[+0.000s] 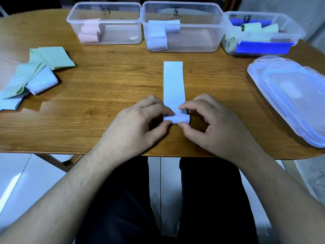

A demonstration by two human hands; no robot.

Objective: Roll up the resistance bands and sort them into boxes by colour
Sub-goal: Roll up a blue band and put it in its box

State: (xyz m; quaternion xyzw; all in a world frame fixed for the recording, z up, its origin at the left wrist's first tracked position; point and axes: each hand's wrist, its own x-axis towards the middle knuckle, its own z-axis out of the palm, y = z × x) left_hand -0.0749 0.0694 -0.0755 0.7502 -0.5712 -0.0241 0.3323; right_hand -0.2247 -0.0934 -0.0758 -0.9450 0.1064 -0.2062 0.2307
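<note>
1. I see my left hand (139,124) and right hand (209,124) pinching the light blue band's (173,85) rolled end.
2. The band lies flat on the wooden table (105,88), just before the middle clear box (182,27).

Both bare forearms reach forward over the tabletop (98,95) edge; left hand (139,124) and right hand (212,125) meet, thumbs and forefingers pinching, remaining fingers curled.

1. The table (98,88) shows glossy, grained wood.
2. The pale blue band (173,85) looks smooth, matt and rubbery.
3. The three boxes (182,27) are clear, shiny plastic.
4. The stacked lids (290,95) look translucent, glossy plastic.
</note>
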